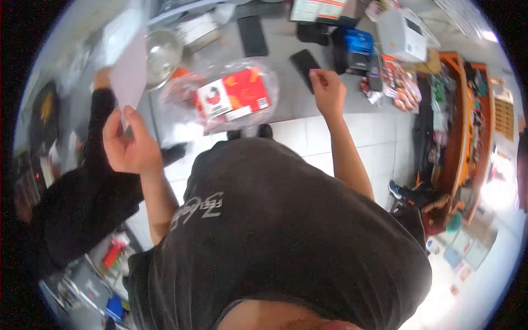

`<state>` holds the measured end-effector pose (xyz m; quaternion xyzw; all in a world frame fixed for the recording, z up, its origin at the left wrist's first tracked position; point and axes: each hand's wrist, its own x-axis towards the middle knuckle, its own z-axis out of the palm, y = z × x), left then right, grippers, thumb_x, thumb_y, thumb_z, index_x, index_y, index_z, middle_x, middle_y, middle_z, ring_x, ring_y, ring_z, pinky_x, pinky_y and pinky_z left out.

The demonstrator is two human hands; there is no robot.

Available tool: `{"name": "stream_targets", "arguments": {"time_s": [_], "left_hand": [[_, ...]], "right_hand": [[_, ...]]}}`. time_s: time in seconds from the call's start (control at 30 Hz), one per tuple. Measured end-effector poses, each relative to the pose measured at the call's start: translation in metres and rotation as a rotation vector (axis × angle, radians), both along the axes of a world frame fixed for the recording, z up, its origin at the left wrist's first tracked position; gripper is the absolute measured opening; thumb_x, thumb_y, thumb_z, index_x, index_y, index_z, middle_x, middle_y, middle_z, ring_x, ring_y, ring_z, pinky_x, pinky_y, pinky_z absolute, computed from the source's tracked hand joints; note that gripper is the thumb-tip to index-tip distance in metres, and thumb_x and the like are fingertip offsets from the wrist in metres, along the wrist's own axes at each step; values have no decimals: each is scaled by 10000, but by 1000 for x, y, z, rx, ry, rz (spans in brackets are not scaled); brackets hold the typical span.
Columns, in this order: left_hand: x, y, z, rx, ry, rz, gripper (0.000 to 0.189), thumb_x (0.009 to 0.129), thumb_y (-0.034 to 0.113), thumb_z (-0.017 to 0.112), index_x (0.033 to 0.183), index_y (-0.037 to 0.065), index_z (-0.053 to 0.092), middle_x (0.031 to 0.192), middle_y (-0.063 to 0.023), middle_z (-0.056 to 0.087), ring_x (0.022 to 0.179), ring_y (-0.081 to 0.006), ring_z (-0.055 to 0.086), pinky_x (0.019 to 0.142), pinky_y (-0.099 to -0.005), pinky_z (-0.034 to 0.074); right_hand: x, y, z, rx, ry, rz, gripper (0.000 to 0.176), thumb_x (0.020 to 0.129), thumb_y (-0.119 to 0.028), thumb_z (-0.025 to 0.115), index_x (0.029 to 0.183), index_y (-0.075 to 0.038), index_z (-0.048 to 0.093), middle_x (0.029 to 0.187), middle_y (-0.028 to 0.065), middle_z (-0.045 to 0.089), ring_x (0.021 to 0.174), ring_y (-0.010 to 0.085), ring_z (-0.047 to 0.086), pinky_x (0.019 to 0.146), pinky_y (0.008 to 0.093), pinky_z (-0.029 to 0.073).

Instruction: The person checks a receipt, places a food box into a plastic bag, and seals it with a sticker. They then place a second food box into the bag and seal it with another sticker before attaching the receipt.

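Observation:
A pale, thin sheet of paper (131, 74) is pinched by its lower end between the thumb and fingers of my left hand (131, 143), raised at the left. My right hand (330, 96) hovers at the table's front edge with its fingers curled together. Whether anything is inside them is hidden. Just beyond its fingertips lies a dark, phone-like slab (301, 61). Between my hands a clear plastic bag (181, 99) rests on the grey table (286, 102). Red-and-orange printed packaging (252, 91) with a white label shows in the bag.
A second dark slab (252, 36) lies farther back. Behind the bag sits a round, shiny bowl-like object (163, 58). To the right are a blue package (358, 41), a white box (401, 34) and a snack bag (400, 85). Another person's dark sleeve (102, 121) is at the left.

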<state>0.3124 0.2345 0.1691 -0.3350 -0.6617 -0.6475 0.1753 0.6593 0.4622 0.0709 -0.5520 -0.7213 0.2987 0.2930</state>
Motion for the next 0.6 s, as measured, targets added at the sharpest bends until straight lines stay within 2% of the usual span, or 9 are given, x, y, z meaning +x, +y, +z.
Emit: {"name": "stream_targets", "arguments": {"time_s": [0.1,0.2,0.23,0.4,0.5,0.6], "left_hand": [[21,13,19,-192,308,-157,196,879,-122,734,1067,-69,725,1035,-152,752,945,-222,713,876,-339,578],[31,10,16,-300,341,-156,201,879,-113,734,1072,-56,731,1045,-146,758,938,-236,720,877,-338,575],[31,9,13,-324,317,-165,177,896,-87,730,1069,-47,735,1052,-141,763,943,-220,717,886,-335,566],[44,12,13,-401,239,-169,146,919,-43,731,1065,-35,740,1041,-128,764,937,-209,712,894,-316,549],[52,19,15,-432,211,-174,150,925,-23,736,1075,-23,744,1036,-128,763,930,-202,708,887,-309,544],[59,24,14,-426,184,-214,156,924,-14,740,1080,-13,748,1028,-126,761,928,-191,705,877,-306,541]], "right_hand": [[113,56,-62,341,-302,-277,373,903,-359,761,1208,-144,739,1123,153,702,1080,370,641,942,453,516],[181,93,-68,234,-559,-414,555,874,-495,746,1338,-201,669,1327,188,600,1263,440,528,1019,539,452],[194,105,-71,228,-617,-401,589,868,-532,736,1356,-213,657,1353,190,579,1270,443,520,1020,555,444],[215,130,-79,53,-825,-311,717,857,-661,699,1452,-276,586,1450,188,501,1328,436,474,1044,612,397],[216,134,-80,92,-841,-320,759,857,-704,682,1491,-307,549,1447,192,505,1337,438,471,1058,608,389],[221,136,-74,78,-748,-334,769,857,-723,666,1491,-304,552,1457,195,499,1358,444,455,1056,627,385]]}}
